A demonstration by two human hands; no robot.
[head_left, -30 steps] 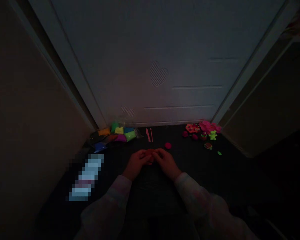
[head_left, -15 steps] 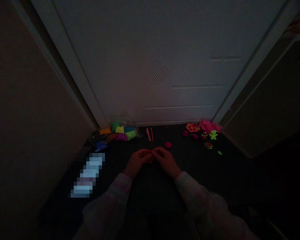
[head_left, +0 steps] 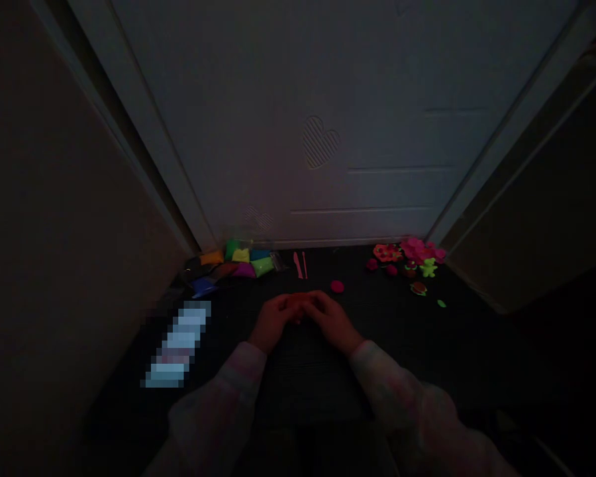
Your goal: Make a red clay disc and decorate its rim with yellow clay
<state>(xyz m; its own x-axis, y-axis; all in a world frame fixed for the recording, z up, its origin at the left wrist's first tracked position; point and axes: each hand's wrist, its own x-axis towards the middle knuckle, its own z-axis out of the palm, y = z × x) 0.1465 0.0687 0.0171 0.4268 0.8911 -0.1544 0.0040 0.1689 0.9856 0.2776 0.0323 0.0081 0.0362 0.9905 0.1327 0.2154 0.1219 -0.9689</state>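
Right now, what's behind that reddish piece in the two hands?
Beyond the reddish piece, two slim pink tools lie on the dark table. A round pink lump lies beyond the right hand. I can't see what the piece, right hand and left hand cover.

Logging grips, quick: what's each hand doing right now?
Left hand: closed on a red piece.
Right hand: closed on the same red piece.

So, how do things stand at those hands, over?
Left hand, right hand: both holding red piece. Piece partly hidden. Pink lump just beyond, seemingly not in the way.
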